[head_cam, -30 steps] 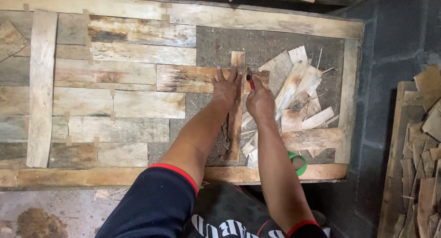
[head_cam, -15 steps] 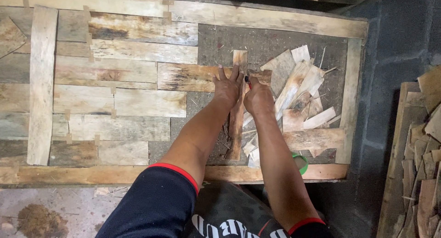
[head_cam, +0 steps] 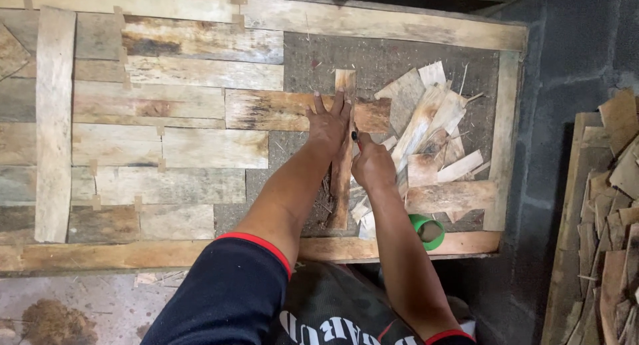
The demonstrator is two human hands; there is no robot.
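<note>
My left hand [head_cam: 327,123] lies flat, fingers spread, on a narrow upright wood strip [head_cam: 344,85] where it crosses a horizontal plank [head_cam: 266,110]. My right hand [head_cam: 371,162] is closed around a small red-tipped marking tool [head_cam: 355,135], its tip against the strip's right edge just beside my left hand. Both forearms reach in from the bottom of the head view. The strip's middle is hidden under my hands.
A wooden frame [head_cam: 373,22] holds fitted weathered planks [head_cam: 166,149] at left. Loose offcuts [head_cam: 432,129] pile at right inside the frame. A green tape roll [head_cam: 428,231] sits by the front rail. More scrap wood [head_cam: 609,218] is stacked at far right.
Both hands stay on the strip; my right hand has slid slightly down along its edge with the marking tool.
</note>
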